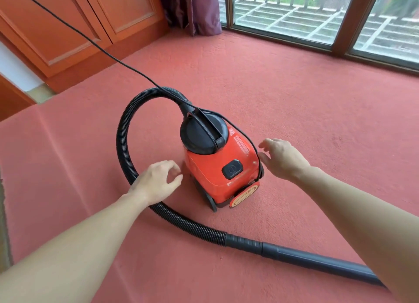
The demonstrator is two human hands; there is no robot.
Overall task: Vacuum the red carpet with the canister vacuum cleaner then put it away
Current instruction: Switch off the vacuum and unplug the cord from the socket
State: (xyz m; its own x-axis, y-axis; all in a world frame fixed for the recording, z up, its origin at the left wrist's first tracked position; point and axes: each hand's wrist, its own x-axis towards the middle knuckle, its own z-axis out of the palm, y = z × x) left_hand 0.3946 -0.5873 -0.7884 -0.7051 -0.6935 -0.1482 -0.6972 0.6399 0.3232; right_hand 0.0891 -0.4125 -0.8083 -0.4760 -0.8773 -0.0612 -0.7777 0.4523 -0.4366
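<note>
An orange canister vacuum cleaner (217,164) with a black round lid stands on the red carpet (306,121) in the middle of the view. Its black ribbed hose (123,134) loops out to the left and runs back along the floor into a dark wand (317,260) at the lower right. A black power cord (90,39) rises taut from the canister to the upper left. My left hand (156,182) hovers just left of the canister with fingers apart, over the hose. Just right of the canister is my right hand (283,158), also spread and holding nothing.
Orange wooden cabinet doors (74,28) line the back left. A purple curtain (195,7) hangs in the far corner. Floor-level windows in a brown frame (344,21) run along the back right. Folds crease the carpet at the left.
</note>
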